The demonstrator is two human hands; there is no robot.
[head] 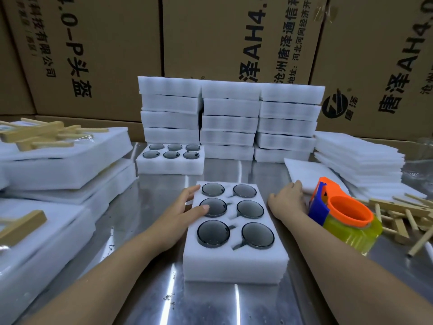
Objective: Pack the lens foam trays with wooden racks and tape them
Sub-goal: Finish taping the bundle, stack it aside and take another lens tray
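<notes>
Fingers (191,192) of the left hand (182,205) lie loosely spread against the foam tray (234,261) in the middle of the bench (150,207). Its thumb sits on one lens (213,207), so a smudge or a nudged, uncovered stack seems the risk. The right hand (287,199) rests flat with straight fingers beside the tape dispenser (339,214), and all six wells hold dark lenses.

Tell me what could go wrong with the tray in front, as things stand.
The thumb of the left hand lies over a lens in the near foam tray; it may smudge it. All six lenses sit uncovered, so dust could settle on them. The right hand reaches beside the tape dispenser and might knock it.
</notes>
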